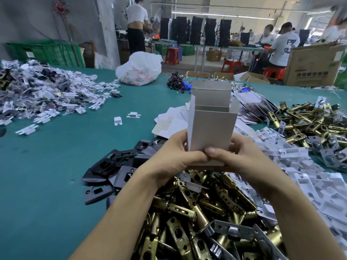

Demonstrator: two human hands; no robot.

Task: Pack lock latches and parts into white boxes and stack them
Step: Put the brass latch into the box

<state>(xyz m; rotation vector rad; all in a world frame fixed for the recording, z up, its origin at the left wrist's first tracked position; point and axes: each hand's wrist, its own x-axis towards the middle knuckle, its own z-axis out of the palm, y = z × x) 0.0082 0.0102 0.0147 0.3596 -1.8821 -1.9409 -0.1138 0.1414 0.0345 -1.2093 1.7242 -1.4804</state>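
Green table (56,166), frame centre: left hand (174,162), right hand (242,158) both grip white box (212,128) upright, top flaps open, likely folding bottom shut above latches (197,212).

Both bare forearms rise from the lower edge and converge toward the middle, the left forearm (120,209) from the lower left, the right forearm (293,209) from the lower right. The left hand (174,160) and right hand (242,156) are raised together, fingers curled round the bottom end of an upright white box (212,126). The thumbs meet on its near face.
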